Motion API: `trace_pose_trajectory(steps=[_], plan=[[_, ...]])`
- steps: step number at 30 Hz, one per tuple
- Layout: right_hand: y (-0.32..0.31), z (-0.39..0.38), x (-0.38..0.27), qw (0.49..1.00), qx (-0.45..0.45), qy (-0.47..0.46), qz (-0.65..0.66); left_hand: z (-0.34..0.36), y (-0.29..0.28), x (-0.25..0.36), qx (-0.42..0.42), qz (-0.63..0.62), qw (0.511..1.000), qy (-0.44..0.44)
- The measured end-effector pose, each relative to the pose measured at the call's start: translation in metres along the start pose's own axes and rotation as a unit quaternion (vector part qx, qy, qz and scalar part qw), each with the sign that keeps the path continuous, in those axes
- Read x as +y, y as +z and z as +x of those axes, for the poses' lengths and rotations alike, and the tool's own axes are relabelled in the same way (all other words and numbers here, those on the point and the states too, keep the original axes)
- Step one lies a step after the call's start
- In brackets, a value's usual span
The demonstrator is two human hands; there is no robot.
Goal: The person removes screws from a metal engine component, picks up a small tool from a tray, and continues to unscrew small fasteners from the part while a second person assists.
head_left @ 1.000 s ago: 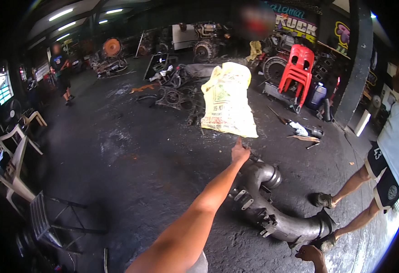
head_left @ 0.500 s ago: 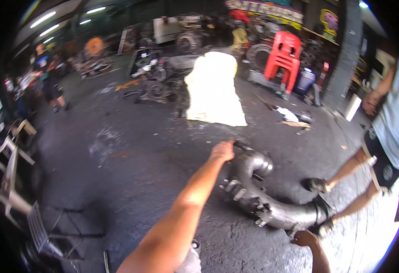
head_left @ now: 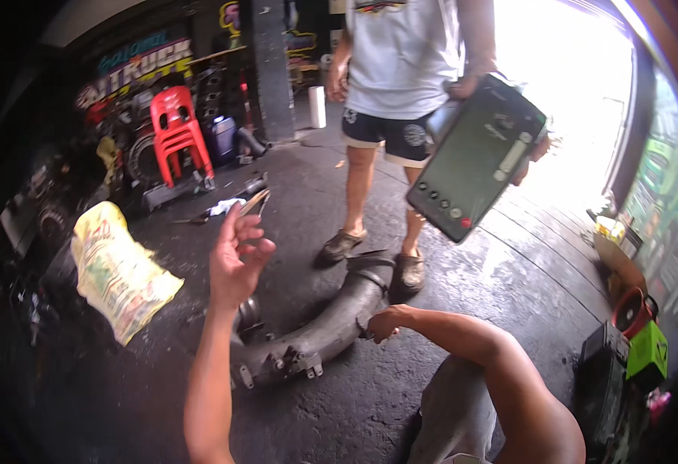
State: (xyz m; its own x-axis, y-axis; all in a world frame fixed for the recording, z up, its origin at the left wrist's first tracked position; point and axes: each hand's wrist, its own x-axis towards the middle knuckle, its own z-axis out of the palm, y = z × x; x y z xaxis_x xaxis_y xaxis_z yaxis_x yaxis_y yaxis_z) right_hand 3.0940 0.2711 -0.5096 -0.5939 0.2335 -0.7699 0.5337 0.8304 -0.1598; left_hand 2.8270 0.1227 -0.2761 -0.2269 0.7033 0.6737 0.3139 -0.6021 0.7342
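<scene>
Fingers of the left hand [head_left: 236,259] loosely curled in midair in the head view, palm half turned inward, grasping nothing. Across to the right hand [head_left: 387,320]: wrist bent, fingers lowered to the near side of the bent metal pipe [head_left: 342,315], close below its collared end. Perhaps pinching an edge or a small tab there; cannot tell touch from grip, with fingertips dark against dark metal.

Lying on the dark floor [head_left: 153,402], ahead of a grey-clad knee [head_left: 456,406]: the pipe, curved, collared end pointing away and just beside one of another person's shoes [head_left: 408,272], opposite bend partly behind the left wrist. Along the near side, small brackets [head_left: 304,362]. Off to the left, a yellowish sack [head_left: 122,271]; farther back, red stacked chairs [head_left: 178,127]. Up to the right, a phone [head_left: 482,158], screen toward the camera, in front of the other person's shorts [head_left: 381,133].

Step in hand, as a judgement: touching or steadying the pipe near one end, left hand free, no lift begun. Called for in any next move of the pipe: a surer right grip under the rim, left hand down on the opposite bend, and clearance from those shoes before taking weight.
</scene>
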Motion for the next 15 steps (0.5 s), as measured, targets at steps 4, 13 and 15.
trace_pose_trajectory(steps=[4,13,15], plan=[[0.009,-0.031,-0.001,0.999,0.011,0.023,0.046,0.018,0.102,0.089,-0.096,0.032,0.987,0.126],[0.010,-0.032,-0.001,0.999,0.004,0.015,0.039,0.021,0.204,0.148,-0.101,0.103,0.978,0.149],[0.014,-0.034,0.003,0.998,0.017,0.001,0.054,0.019,0.204,0.148,-0.108,0.074,0.984,0.125]])
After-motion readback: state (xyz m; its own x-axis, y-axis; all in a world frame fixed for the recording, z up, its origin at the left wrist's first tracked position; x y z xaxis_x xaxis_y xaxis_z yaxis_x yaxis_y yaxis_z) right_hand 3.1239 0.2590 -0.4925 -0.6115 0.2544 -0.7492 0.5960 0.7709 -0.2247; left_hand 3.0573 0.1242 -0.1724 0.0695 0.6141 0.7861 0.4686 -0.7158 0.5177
